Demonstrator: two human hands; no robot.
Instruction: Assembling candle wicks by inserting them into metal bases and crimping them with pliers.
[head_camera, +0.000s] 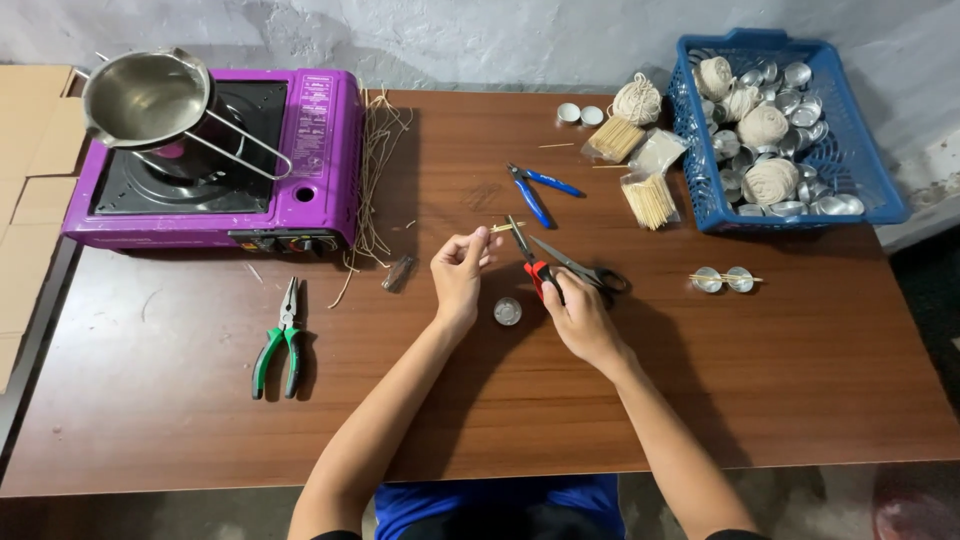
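While scissors (533, 262) cut, stick (507, 228) spans both hands.

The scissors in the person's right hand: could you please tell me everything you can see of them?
The scissors have dark metal blades and red-and-black handles that look like plastic. They are open, the blades spread in a V; one blade points up toward the thin pale stick pinched in the left hand and meets it near its end. The right hand grips the red handle, while the black loop handle sticks out to the right. They are held just above the brown wooden table, beside a small round metal cup.
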